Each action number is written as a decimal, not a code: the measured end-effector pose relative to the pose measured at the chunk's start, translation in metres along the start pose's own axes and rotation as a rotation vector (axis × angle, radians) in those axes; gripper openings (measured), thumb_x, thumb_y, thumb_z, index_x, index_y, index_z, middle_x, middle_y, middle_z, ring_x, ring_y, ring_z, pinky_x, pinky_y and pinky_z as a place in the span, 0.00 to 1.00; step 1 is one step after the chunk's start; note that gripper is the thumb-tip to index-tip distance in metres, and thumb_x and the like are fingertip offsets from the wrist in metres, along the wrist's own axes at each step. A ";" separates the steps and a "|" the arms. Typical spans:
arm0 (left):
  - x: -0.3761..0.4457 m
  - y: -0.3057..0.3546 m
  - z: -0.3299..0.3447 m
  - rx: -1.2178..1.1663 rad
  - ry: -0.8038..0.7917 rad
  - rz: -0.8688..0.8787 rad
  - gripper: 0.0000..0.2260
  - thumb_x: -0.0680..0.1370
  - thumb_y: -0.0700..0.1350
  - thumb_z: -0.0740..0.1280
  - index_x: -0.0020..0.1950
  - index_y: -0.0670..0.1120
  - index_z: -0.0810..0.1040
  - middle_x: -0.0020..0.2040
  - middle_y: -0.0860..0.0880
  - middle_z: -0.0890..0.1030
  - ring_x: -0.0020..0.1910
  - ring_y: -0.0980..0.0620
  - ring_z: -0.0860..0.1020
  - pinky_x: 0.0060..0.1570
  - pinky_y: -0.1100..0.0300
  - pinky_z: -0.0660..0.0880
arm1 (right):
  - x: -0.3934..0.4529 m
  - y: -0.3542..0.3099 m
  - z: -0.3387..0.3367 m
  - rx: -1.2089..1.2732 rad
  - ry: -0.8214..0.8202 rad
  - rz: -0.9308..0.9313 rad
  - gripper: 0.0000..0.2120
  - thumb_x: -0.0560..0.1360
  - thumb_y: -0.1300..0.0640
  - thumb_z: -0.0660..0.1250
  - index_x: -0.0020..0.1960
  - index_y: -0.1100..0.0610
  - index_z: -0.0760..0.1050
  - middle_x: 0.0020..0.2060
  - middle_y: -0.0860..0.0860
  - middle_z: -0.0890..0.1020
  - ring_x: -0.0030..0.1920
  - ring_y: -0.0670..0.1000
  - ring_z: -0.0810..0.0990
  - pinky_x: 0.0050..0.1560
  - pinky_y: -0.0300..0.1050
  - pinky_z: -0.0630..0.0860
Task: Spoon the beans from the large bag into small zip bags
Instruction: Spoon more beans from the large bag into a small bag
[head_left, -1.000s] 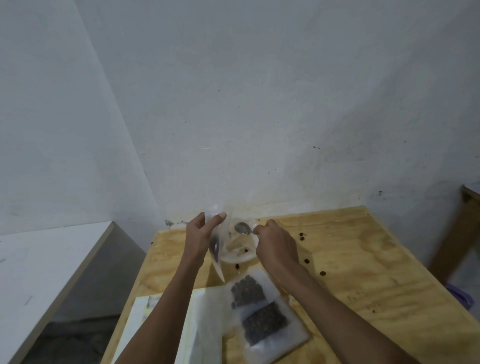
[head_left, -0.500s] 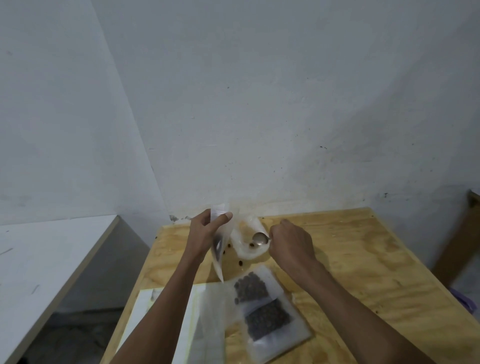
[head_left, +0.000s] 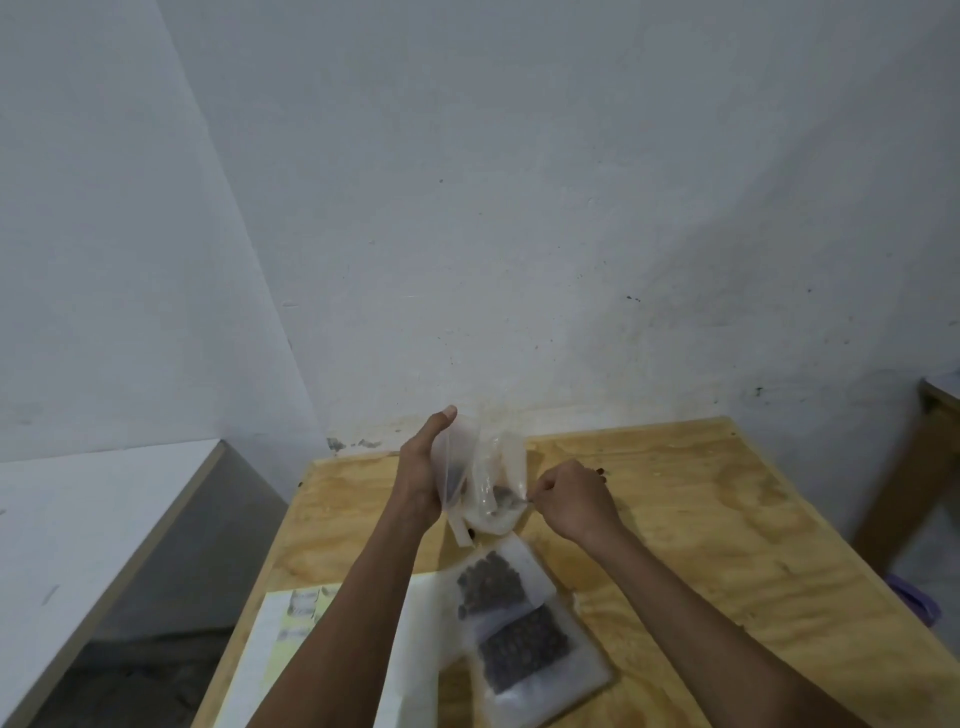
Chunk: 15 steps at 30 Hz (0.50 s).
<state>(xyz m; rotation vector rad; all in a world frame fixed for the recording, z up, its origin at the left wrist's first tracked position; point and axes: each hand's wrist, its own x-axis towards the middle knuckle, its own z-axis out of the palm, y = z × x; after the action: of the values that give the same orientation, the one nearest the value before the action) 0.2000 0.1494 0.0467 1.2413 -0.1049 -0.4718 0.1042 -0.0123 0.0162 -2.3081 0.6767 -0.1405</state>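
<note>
Plywood table (head_left: 701, 519) against white wall (head_left: 519, 208), left hand (head_left: 421, 478) gripping small zip bag (head_left: 457, 467), right hand (head_left: 571, 501) pinching spoon (head_left: 506, 498)

A scuffed, pale grey-white wall (head_left: 519, 208) rises beyond the grip and meets a second wall (head_left: 104, 234) in a corner to its left. The plywood table (head_left: 701, 519) spreads beneath and to the right. A white-topped counter (head_left: 93, 519) stands lower left; a wooden leg (head_left: 893, 493) shows at far right. The light is dim and even.
</note>
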 end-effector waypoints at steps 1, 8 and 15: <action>-0.001 -0.001 0.002 -0.027 -0.007 -0.013 0.29 0.74 0.58 0.72 0.65 0.37 0.80 0.52 0.39 0.86 0.47 0.40 0.86 0.43 0.52 0.81 | 0.003 0.003 0.003 0.083 -0.023 0.030 0.12 0.77 0.59 0.66 0.46 0.63 0.86 0.42 0.59 0.87 0.36 0.55 0.85 0.33 0.44 0.75; 0.002 -0.007 -0.008 -0.139 -0.030 -0.029 0.21 0.80 0.56 0.66 0.58 0.38 0.78 0.40 0.43 0.85 0.36 0.45 0.84 0.36 0.56 0.81 | 0.000 0.010 -0.007 0.383 -0.106 0.186 0.05 0.73 0.63 0.69 0.38 0.57 0.79 0.33 0.57 0.71 0.28 0.48 0.64 0.27 0.40 0.59; 0.005 -0.005 -0.019 0.134 0.049 0.059 0.36 0.61 0.63 0.81 0.61 0.42 0.84 0.58 0.41 0.86 0.60 0.37 0.83 0.65 0.39 0.76 | 0.004 0.005 -0.018 0.412 -0.069 0.218 0.13 0.72 0.66 0.67 0.30 0.56 0.73 0.26 0.52 0.63 0.26 0.50 0.57 0.30 0.44 0.55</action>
<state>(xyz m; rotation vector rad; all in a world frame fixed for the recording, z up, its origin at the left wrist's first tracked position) 0.2092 0.1624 0.0348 1.3761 -0.1329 -0.3884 0.0999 -0.0283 0.0258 -1.8263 0.7784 -0.0886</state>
